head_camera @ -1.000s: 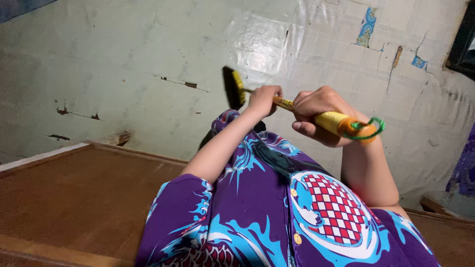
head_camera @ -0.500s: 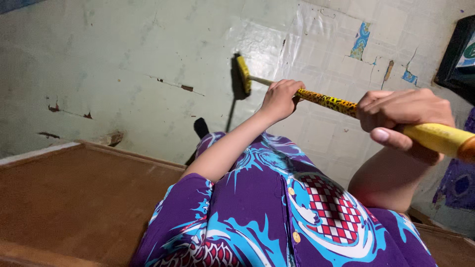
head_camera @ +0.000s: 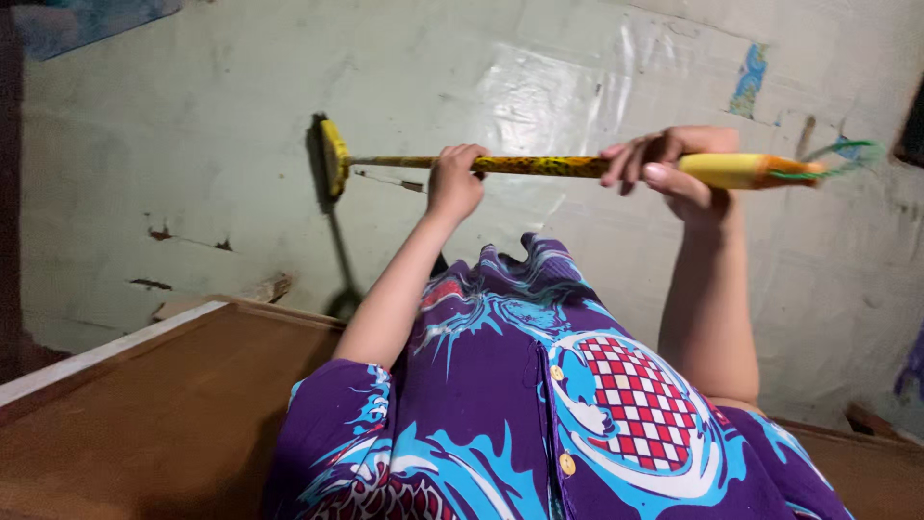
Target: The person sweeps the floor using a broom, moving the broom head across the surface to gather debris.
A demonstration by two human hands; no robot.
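I hold a long broom (head_camera: 539,166) with a yellow, dark-spotted handle, an orange end cap and a green loop. Its dark bristle head with a yellow base (head_camera: 331,159) rests on the pale green floor (head_camera: 192,116) to the left. My left hand (head_camera: 456,180) grips the handle near its middle. My right hand (head_camera: 674,166) grips the yellow upper part close to the orange cap. My purple and blue patterned dress (head_camera: 539,404) fills the lower middle of the view.
A brown wooden platform (head_camera: 154,404) with a light edge lies at lower left, close to my body. The floor covering is worn, with torn dark patches (head_camera: 183,236) and blue scraps (head_camera: 749,77) at upper right. Something dark (head_camera: 910,125) sits at the far right edge.
The broom head has swept left across the floor, and the handle now lies nearly level. Both hands moved left with it; the view shifted too.
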